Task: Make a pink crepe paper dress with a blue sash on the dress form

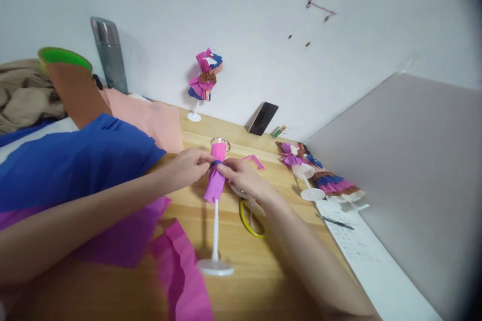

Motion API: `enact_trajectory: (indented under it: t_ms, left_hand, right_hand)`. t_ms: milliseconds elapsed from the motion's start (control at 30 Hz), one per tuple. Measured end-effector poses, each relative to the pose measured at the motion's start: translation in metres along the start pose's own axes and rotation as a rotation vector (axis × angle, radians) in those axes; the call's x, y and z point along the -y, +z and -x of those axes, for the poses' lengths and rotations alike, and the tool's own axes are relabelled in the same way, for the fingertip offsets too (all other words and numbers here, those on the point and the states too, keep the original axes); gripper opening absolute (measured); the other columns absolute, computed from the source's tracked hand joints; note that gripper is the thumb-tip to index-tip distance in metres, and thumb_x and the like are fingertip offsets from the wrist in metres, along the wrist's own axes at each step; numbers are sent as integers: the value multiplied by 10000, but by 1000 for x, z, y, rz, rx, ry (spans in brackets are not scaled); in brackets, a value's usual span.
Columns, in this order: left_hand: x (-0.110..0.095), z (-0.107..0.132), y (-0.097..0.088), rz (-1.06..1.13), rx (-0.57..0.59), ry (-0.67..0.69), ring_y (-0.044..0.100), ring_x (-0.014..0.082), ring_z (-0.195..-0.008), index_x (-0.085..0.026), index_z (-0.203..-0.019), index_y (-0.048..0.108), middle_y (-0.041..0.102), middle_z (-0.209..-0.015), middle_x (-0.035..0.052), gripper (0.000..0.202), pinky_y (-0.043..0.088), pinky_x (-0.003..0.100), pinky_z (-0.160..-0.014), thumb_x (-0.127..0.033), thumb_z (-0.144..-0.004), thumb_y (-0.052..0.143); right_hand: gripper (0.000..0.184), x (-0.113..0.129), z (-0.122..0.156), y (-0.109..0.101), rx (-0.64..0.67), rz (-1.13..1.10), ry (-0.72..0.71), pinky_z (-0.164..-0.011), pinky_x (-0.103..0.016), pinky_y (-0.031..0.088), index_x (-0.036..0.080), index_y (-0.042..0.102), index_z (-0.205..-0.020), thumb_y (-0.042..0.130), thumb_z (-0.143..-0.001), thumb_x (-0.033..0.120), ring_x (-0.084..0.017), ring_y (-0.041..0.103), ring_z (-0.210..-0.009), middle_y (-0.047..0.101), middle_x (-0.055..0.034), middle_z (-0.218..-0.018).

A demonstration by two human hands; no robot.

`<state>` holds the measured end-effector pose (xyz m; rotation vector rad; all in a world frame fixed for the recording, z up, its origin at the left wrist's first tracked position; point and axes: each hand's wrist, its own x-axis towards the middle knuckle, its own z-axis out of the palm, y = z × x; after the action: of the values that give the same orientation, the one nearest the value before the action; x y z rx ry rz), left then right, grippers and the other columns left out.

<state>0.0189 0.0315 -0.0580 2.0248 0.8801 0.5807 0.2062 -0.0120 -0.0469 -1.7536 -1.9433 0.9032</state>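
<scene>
Pink crepe paper (215,188) is wrapped like a dress around the upper part of a white stand (216,230) with a round base. A narrow blue strip (216,163) circles the middle of the wrap. My left hand (192,164) pinches at the strip from the left, fingertips closed. From the right, my right hand (243,176) grips the wrapped stand, its thumb pressed on the front of the paper. Scissors with a yellow handle (246,220) lie below my right hand, partly hidden by it. A magenta crepe paper piece (184,281) lies left of the base.
Blue crepe paper (86,160), a peach sheet (146,118) and a brown roll (79,93) cover the left side. A bottle (111,57), a decorated paper figure (205,80) and a phone (263,119) stand along the wall. More paper dresses (337,183) and a pen (339,223) lie right.
</scene>
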Motion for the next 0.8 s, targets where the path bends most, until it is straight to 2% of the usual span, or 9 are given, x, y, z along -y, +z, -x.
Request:
enact_trajectory:
  t_ms: [67, 133, 233, 367, 433, 500, 600, 700, 800]
  left_hand:
    - [-8, -1, -4, 167, -96, 75, 688, 197, -922, -120, -1047, 699, 737, -990, 86, 382, 548, 301, -810, -307, -811, 464]
    - [-17, 0, -7, 332, -185, 147, 672, 225, -1033, -115, -1040, 707, 727, -1094, 107, 373, 519, 365, -945, -321, -772, 549]
    - [-27, 4, -16, 399, -298, 154, 686, 242, -1003, -105, -1008, 718, 738, -1071, 124, 352, 522, 410, -960, -301, -732, 620]
    - [-33, 7, -27, 350, -469, 63, 669, 260, -1043, -91, -1072, 690, 715, -1131, 143, 410, 525, 415, -952, -342, -756, 619]
    - [-31, 5, -28, 359, -438, 19, 653, 279, -1081, -74, -1139, 651, 689, -1182, 167, 515, 515, 430, -959, -400, -741, 645]
    - [-27, 0, -25, 420, -279, 12, 654, 293, -1080, -59, -1167, 624, 692, -1167, 174, 607, 521, 430, -945, -425, -689, 691]
    - [-20, -4, -18, 490, -122, 74, 671, 276, -1038, -86, -1116, 640, 725, -1080, 116, 544, 530, 400, -923, -388, -668, 709]
    - [-15, -5, -14, 451, -126, 98, 673, 266, -1013, -115, -1050, 670, 731, -1033, 84, 425, 523, 400, -916, -395, -730, 669]
    - [-14, -3, -15, 385, -117, 80, 661, 271, -1010, -130, -1098, 660, 717, -1036, 84, 451, 523, 402, -892, -427, -758, 654]
  right_hand:
    - [487, 5, 0, -6, 6, -291, -27, -641, -270, 447, 120, 664, -1006, 507, -872, 560, -162, 607, -730, 691, -77, -883]
    - [475, 8, -3, -9, 14, -568, -73, -696, -293, 478, 137, 671, -981, 658, -765, 560, -181, 628, -772, 702, -79, -908]
    - [452, 12, -9, -12, 26, -763, -151, -792, -330, 492, 167, 682, -879, 809, -607, 505, -201, 644, -814, 715, -60, -881]
    - [455, 15, -16, -18, 0, -805, -198, -808, -354, 496, 181, 684, -826, 840, -550, 508, -202, 640, -773, 716, -50, -839]
    - [482, 16, -18, -22, -31, -805, -243, -823, -363, 497, 188, 688, -879, 838, -554, 511, -212, 644, -804, 717, -56, -880]
    - [498, 18, -19, -26, -59, -802, -288, -828, -368, 499, 195, 680, -915, 839, -558, 503, -220, 645, -839, 715, -60, -915]
    - [487, 19, -19, -28, -79, -787, -342, -817, -361, 503, 193, 661, -891, 831, -567, 515, -219, 635, -863, 704, -62, -928]
    - [496, 19, -19, -26, -88, -766, -354, -817, -361, 510, 186, 649, -883, 808, -592, 555, -215, 634, -857, 696, -62, -920]
    - [482, 20, -18, -24, -77, -708, -346, -798, -363, 518, 179, 645, -888, 780, -635, 567, -210, 638, -824, 696, -59, -898]
